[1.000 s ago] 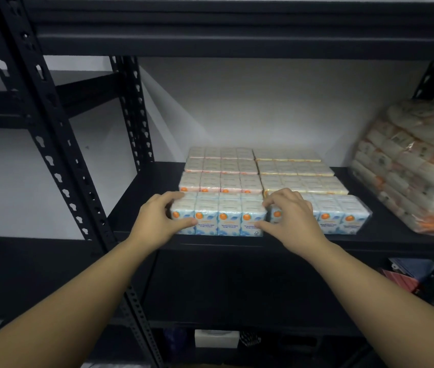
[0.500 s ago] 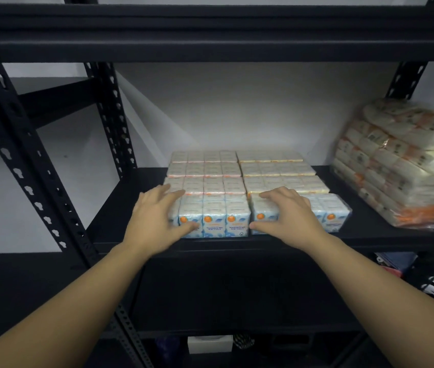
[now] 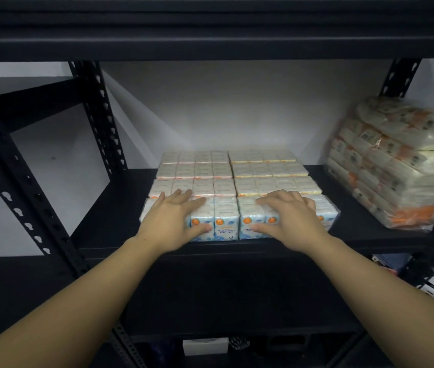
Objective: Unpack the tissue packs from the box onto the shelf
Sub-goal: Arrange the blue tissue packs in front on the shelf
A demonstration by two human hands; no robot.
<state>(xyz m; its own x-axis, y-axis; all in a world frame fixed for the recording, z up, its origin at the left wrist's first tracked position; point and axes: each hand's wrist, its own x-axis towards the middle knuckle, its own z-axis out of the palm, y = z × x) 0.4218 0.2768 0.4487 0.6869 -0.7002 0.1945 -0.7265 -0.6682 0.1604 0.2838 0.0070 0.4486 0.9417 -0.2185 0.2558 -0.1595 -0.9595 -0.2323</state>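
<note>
Several white and blue tissue packs [image 3: 226, 224] lie in two columns of rows on the black shelf board [image 3: 109, 208], reaching back to the wall. My left hand [image 3: 170, 221] lies flat over the front left pack, fingers on its top and thumb against its front face. My right hand [image 3: 290, 219] rests the same way on the front right pack [image 3: 324, 213], fingers spread on top, thumb on the front. The box is out of view.
A large plastic-wrapped bundle of tissue packs [image 3: 396, 166] fills the shelf's right end. Black perforated uprights [image 3: 19, 176] stand at left and right, and another shelf board [image 3: 210, 27] runs close overhead. Bare shelf lies left of the packs.
The view has shifted so the shelf sits lower left. My left hand moved right onto the front left pack, and my right hand slid further onto the front right pack.
</note>
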